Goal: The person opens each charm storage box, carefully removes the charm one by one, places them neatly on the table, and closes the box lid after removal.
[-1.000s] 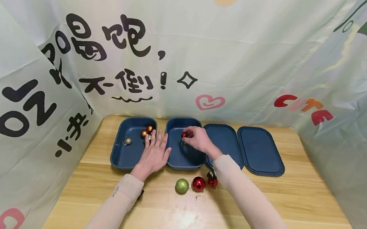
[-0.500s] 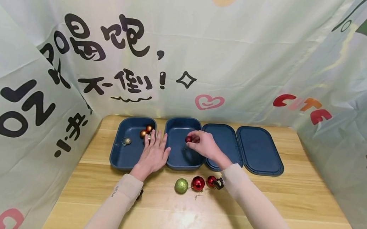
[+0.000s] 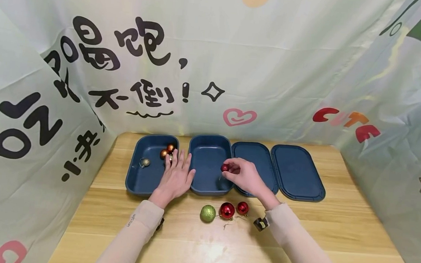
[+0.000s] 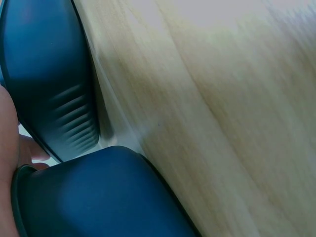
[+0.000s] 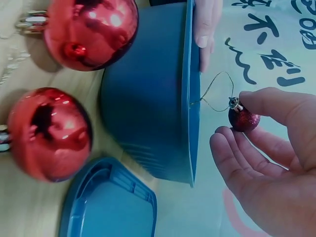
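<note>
My right hand (image 3: 245, 175) pinches a small dark red glitter Christmas bauble (image 3: 224, 168) above the right side of the second blue box (image 3: 208, 168). In the right wrist view a gold thread loop (image 5: 217, 89) hangs from the bauble (image 5: 244, 119) across that box's rim. My left hand (image 3: 176, 178) rests with straight fingers on the adjoining rims of this box and the first blue box (image 3: 142, 181). Inside the first box lie copper baubles (image 3: 164, 154) and a small silvery-gold bauble (image 3: 145, 162); my left fingers partly hide another one.
In front of the boxes lie a green glitter bauble (image 3: 208, 213), a large shiny red bauble (image 3: 227, 210) and a smaller red one (image 3: 242, 208). Two blue lids (image 3: 255, 167) (image 3: 297, 172) lie flat to the right. A printed cloth (image 3: 273, 70) encloses the table's back and sides.
My right hand has moved right and slightly nearer with the small dark red bauble, from mid-box to the box's right side. My left hand has stayed in place.
</note>
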Tool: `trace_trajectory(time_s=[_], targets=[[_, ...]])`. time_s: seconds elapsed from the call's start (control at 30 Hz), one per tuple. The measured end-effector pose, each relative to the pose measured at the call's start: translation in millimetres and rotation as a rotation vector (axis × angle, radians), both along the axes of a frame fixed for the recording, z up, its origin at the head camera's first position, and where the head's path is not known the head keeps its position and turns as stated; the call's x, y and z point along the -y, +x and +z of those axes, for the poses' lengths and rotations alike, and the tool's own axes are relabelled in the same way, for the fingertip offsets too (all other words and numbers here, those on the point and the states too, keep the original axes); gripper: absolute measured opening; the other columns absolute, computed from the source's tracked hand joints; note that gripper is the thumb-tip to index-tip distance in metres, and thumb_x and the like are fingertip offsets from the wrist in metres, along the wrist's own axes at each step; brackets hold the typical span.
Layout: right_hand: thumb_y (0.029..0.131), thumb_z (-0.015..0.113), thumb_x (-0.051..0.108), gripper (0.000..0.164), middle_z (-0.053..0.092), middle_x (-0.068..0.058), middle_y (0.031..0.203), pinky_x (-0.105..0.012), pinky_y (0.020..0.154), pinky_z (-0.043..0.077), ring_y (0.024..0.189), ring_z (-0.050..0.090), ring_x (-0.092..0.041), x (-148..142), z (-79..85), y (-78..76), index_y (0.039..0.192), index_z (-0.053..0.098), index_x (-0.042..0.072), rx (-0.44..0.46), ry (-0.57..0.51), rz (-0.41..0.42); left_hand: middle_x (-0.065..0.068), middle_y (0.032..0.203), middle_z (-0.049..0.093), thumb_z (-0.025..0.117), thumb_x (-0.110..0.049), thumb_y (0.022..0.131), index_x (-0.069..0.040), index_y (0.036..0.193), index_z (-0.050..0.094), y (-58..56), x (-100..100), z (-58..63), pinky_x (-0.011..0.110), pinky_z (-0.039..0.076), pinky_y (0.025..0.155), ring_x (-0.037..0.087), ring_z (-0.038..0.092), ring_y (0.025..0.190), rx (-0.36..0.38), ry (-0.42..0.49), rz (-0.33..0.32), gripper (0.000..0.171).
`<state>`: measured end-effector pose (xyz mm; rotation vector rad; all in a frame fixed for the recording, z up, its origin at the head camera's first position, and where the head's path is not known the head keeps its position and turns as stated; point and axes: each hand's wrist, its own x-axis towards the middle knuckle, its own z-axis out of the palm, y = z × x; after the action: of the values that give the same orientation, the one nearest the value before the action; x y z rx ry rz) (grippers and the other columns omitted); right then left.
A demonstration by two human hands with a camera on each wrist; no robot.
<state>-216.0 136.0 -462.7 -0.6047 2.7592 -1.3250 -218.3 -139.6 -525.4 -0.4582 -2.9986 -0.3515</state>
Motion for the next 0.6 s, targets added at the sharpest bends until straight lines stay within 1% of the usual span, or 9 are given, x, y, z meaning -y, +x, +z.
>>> trace_trajectory(time_s=[0.17,0.37,0.6], targets=[[0.093,0.081,0.014,0.031,0.075,-0.008,0.104,-0.028,0.081,0.060,0.091,0.071,-0.017,-12.9,-1.1,9.5,0.122,0.074,0.006,-0.006,-0.014,-0.031,0.024,0.174,0.017,0.033,-0.041,0.115,-0.006,0.167,0.027,0.8,-0.4,-0.1,0.068,0.006,0.129,0.048,0.008,0.163,-0.005,-0.004,0.001,0.063],[0.090,0.082,0.011,0.028,0.075,-0.008,0.102,-0.023,0.077,0.059,0.088,0.071,-0.016,-27.5,-5.6,19.6,0.118,0.076,0.005,-0.030,-0.019,-0.059,0.024,0.175,0.016,0.036,-0.040,0.115,-0.007,0.168,0.026,0.4,-0.2,-1.1,0.068,0.004,0.129,0.048,0.006,0.163,0.008,0.014,0.001,0.063],[0.090,0.082,0.008,0.026,0.075,-0.008,0.100,-0.022,0.076,0.060,0.087,0.070,-0.016,-41.1,-13.0,29.3,0.115,0.076,0.004,-0.019,-0.028,-0.078,0.024,0.175,0.015,0.033,-0.041,0.115,-0.007,0.168,0.025,0.0,0.4,-1.9,0.068,0.004,0.129,0.048,0.005,0.163,0.011,0.003,-0.001,0.063]])
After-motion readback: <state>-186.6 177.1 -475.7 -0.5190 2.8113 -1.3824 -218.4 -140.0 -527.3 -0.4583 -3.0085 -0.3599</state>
